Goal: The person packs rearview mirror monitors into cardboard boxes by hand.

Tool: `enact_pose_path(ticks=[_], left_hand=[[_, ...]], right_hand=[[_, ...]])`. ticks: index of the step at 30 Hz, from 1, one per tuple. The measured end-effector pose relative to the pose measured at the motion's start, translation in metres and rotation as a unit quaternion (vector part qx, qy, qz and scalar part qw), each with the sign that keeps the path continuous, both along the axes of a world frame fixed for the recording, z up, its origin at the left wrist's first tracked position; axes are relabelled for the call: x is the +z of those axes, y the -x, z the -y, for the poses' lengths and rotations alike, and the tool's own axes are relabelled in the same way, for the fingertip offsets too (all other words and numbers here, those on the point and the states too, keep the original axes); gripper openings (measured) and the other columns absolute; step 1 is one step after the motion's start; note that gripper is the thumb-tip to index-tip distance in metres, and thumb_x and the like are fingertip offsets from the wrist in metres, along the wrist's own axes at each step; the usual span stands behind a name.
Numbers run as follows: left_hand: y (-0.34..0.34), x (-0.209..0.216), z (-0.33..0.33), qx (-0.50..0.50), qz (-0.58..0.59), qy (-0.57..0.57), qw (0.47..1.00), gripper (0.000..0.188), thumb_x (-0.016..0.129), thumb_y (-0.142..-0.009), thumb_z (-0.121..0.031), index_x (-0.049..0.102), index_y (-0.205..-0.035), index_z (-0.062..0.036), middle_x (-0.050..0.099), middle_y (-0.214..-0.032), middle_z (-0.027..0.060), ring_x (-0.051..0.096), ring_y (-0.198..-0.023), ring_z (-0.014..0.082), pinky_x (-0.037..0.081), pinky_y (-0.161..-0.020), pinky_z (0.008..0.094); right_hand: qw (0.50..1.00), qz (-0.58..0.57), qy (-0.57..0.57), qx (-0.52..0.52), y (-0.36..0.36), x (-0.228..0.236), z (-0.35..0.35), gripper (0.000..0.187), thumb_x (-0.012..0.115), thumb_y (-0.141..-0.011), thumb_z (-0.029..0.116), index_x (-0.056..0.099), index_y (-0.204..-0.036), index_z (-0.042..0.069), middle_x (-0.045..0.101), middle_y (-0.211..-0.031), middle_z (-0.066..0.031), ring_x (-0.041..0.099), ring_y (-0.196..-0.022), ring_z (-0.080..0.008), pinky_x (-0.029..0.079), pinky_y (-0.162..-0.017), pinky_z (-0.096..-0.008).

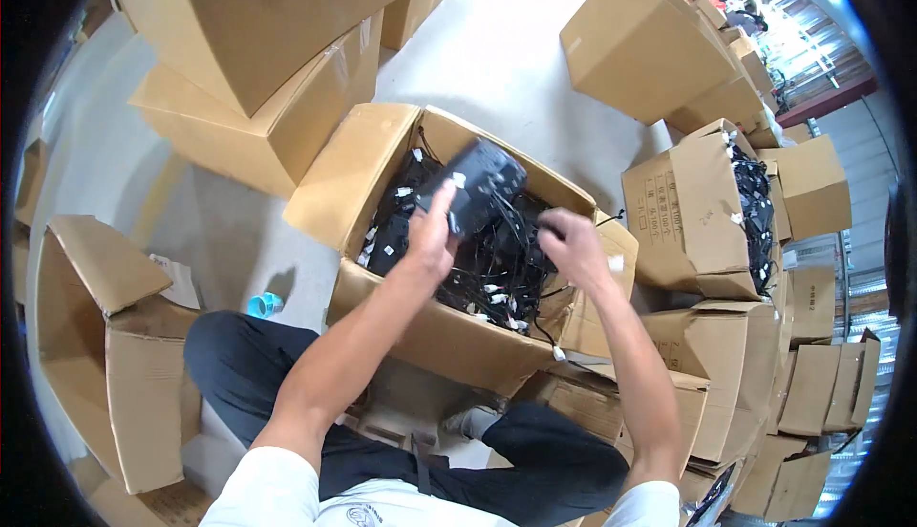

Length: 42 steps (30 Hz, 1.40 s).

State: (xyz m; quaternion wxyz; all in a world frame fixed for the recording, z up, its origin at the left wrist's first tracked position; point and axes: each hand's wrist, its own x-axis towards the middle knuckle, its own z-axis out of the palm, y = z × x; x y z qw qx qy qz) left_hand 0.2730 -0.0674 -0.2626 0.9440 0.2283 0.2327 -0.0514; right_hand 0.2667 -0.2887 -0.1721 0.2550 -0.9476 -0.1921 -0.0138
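Observation:
My left hand (433, 238) grips a black plastic device (482, 183) by its near left edge, with a small white label next to my fingers. The device is tilted, raised above an open cardboard box (430, 322). My right hand (576, 248) is curled shut over the box's right side. Thin black cables (511, 264) run from around the device toward its fingers, but what those fingers hold is hidden. Inside the box lies a tangle of black cables and dark parts, with several small white connectors (492, 290) among them.
Large cardboard boxes (277, 126) are stacked at the far left, and another open box (143, 393) stands at the near left. On the right, a tipped box (688, 212) shows black cabled parts. A turquoise roll (265, 304) lies on the floor by my left knee.

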Motion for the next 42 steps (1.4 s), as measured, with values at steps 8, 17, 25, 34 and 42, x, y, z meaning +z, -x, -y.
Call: enact_pose_path(ticks=[8, 17, 25, 34, 42], left_hand=[[-0.085, -0.180, -0.047, -0.051, -0.170, -0.207, 0.962, 0.031, 0.076, -0.090, -0.023, 0.062, -0.114, -0.0079, 0.067, -0.110, 0.0096, 0.066, -0.095, 0.0287, 0.053, -0.090, 0.0525], [-0.084, -0.183, -0.072, -0.166, -0.069, -0.215, 0.960, 0.041, 0.075, -0.088, -0.024, 0.058, -0.119, -0.0056, 0.066, -0.107, 0.0088, 0.065, -0.096, 0.0252, 0.055, -0.086, 0.0465], [-0.100, -0.183, -0.041, -0.103, -0.112, -0.720, 0.677, 0.077, 0.081, -0.073, -0.050, 0.064, -0.109, 0.0170, 0.067, -0.112, 0.0308, 0.067, -0.104, 0.0394, 0.052, -0.090, 0.0465], [-0.011, -0.139, -0.032, -0.173, 0.115, -0.694, 0.689, 0.056, 0.070, -0.094, -0.026, 0.052, -0.134, 0.0081, 0.061, -0.130, 0.0173, 0.060, -0.116, 0.0232, 0.047, -0.098, 0.0331], [0.113, -0.041, -0.002, -0.225, 0.129, -0.618, 0.742, 0.041, 0.066, -0.098, -0.023, 0.059, -0.130, 0.0007, 0.065, -0.112, 0.0053, 0.057, -0.094, 0.0101, 0.046, -0.083, 0.0250]], right_hand=[[0.982, 0.024, 0.064, 0.174, -0.009, -0.010, -0.071, 0.042, 0.073, -0.083, 0.014, 0.061, -0.120, 0.000, 0.062, -0.124, -0.0196, 0.057, -0.118, -0.0374, 0.046, -0.102, -0.0433], [0.975, -0.076, 0.109, -0.179, 0.136, 0.059, 0.105, 0.040, 0.071, -0.085, 0.005, 0.062, -0.124, -0.002, 0.062, -0.127, -0.0202, 0.061, -0.118, -0.0341, 0.047, -0.102, -0.0385], [0.859, -0.108, -0.002, -0.500, 0.372, 0.079, 0.200, 0.032, 0.064, -0.095, 0.011, 0.062, -0.123, -0.003, 0.065, -0.122, -0.0141, 0.061, -0.118, -0.0244, 0.048, -0.102, -0.0354], [0.732, -0.323, 0.034, -0.599, 0.581, -0.081, 0.304, 0.043, 0.066, -0.085, 0.030, 0.068, -0.117, 0.002, 0.070, -0.115, -0.0201, 0.067, -0.106, -0.0353, 0.053, -0.092, -0.0409], [0.698, -0.624, 0.132, -0.325, 0.634, -0.222, 0.263, 0.055, 0.081, -0.072, 0.030, 0.064, -0.116, 0.002, 0.065, -0.120, -0.0189, 0.062, -0.114, -0.0355, 0.052, -0.093, -0.0452]])
